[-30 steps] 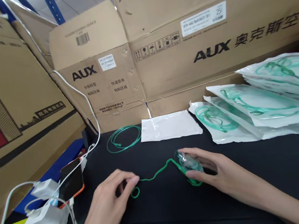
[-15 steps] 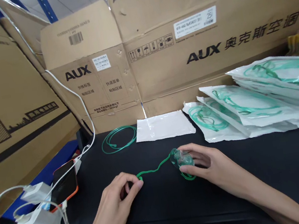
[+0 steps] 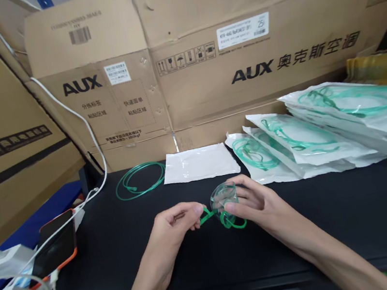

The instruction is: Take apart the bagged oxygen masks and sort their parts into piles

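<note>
A clear, green-tinted oxygen mask [image 3: 221, 196] is gripped in my right hand [image 3: 261, 200], thumb in front and fingers behind it. My left hand [image 3: 181, 220] pinches the mask's green elastic strap [image 3: 206, 215] just left of the mask. Part of the strap loops below the mask, near my right thumb. Both hands are just above the black table top [image 3: 205, 265]. Behind them lie a coil of green tubing [image 3: 121, 189] and a flat white pouch [image 3: 200, 163].
Several white-backed packs [image 3: 303, 142] holding green tubing are piled at the right. Large cardboard boxes [image 3: 200, 95] stand along the back. At the left are a phone [image 3: 56, 242] with an orange edge, white chargers [image 3: 6, 263] and a white cable [image 3: 94, 133].
My left hand has moved right, close to the mask, and the strap between them is now short and bunched. The mask has turned in my right hand. The camera view has shifted slightly.
</note>
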`<state>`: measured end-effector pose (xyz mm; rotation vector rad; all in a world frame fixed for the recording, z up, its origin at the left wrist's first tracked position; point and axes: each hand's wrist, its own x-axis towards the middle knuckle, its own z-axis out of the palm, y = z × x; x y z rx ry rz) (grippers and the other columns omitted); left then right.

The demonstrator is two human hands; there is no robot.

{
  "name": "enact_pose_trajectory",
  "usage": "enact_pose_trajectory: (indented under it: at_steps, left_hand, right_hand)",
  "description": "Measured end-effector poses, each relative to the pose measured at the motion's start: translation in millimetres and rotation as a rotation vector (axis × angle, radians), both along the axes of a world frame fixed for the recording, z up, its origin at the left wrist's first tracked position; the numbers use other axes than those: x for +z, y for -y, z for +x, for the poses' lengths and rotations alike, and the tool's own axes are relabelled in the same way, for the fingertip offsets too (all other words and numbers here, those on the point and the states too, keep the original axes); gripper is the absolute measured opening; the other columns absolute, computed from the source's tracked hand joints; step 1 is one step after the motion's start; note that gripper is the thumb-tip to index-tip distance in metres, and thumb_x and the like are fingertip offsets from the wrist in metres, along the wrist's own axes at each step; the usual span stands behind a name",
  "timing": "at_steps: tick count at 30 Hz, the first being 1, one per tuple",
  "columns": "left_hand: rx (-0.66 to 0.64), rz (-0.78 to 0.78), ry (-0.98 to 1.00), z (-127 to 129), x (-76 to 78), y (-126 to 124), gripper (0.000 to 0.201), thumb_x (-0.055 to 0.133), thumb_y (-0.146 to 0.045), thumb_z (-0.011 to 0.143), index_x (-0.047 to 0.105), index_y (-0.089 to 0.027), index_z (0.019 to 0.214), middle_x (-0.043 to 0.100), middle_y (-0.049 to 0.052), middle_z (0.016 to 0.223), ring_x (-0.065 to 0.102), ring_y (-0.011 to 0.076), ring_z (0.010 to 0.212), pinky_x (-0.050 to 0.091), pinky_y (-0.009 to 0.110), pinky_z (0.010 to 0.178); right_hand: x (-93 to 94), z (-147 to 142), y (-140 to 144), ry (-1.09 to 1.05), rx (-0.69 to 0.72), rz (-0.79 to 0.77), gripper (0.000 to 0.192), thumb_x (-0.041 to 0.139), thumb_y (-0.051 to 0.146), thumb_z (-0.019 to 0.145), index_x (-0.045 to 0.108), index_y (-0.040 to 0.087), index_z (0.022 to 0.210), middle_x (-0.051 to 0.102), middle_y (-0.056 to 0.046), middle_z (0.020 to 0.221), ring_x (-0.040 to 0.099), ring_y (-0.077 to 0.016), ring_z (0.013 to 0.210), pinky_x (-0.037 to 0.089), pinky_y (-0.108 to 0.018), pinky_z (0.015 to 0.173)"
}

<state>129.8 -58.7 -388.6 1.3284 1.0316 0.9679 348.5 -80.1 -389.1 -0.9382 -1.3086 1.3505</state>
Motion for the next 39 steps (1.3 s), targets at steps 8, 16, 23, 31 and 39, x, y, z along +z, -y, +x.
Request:
enact_pose_trajectory:
  at_steps: [8, 16, 23, 31, 39]
  left_hand:
    - [0.015, 0.042, -0.034, -1.8, -7.3, -6.5, 0.029, 0.079, -0.044, 0.082, 0.072, -0.017, 0.086, 0.074, 0.004, 0.078, 0.059, 0.0149, 0.071, 0.045, 0.025, 0.066]
    - [0.007, 0.076, -0.027, -0.6, -11.0, -6.8, 0.028, 0.078, -0.040, 0.085, 0.078, -0.022, 0.106, 0.082, 0.004, 0.097, 0.073, 0.0205, 0.098, 0.054, 0.026, 0.082]
    - [0.023, 0.092, -0.065, -0.7, -9.3, -4.0, 0.022, 0.075, -0.038, 0.088, 0.082, -0.024, 0.103, 0.082, 0.003, 0.100, 0.075, 0.0217, 0.103, 0.054, 0.028, 0.096]
    - [0.018, 0.062, -0.023, 1.6, -5.5, -2.2, 0.019, 0.076, -0.036, 0.087, 0.083, -0.024, 0.100, 0.083, 0.003, 0.096, 0.075, 0.0198, 0.099, 0.054, 0.026, 0.095]
    - [0.025, 0.058, -0.051, 3.8, -6.5, -3.1, 0.023, 0.075, -0.039, 0.087, 0.082, -0.022, 0.101, 0.083, 0.004, 0.095, 0.073, 0.0202, 0.095, 0.053, 0.025, 0.083]
  right_hand:
    - [1.9, -2.9, 2.4, -0.059, 0.002, -0.047, 0.035, 0.080, 0.041, 0.088, 0.059, 0.027, 0.113, 0.073, -0.003, 0.117, 0.066, -0.0186, 0.115, 0.048, -0.029, 0.096]
    - [0.0, -0.6, 2.5, -0.046, 0.064, -0.049, 0.036, 0.078, 0.041, 0.090, 0.058, 0.026, 0.116, 0.071, -0.005, 0.123, 0.065, -0.0217, 0.121, 0.048, -0.033, 0.100]
    - [-1.2, -1.5, 1.3, -0.041, 0.059, -0.046, 0.035, 0.077, 0.041, 0.090, 0.058, 0.026, 0.115, 0.072, -0.005, 0.123, 0.065, -0.0231, 0.122, 0.048, -0.035, 0.100]
    - [-3.2, -0.6, -0.4, -0.038, 0.059, -0.041, 0.035, 0.078, 0.039, 0.090, 0.058, 0.026, 0.115, 0.071, -0.005, 0.124, 0.064, -0.0235, 0.122, 0.047, -0.036, 0.101]
    - [-1.0, -3.0, 0.7, 0.003, 0.036, -0.021, 0.035, 0.079, 0.037, 0.088, 0.058, 0.026, 0.114, 0.072, -0.004, 0.118, 0.066, -0.0204, 0.115, 0.049, -0.032, 0.098]
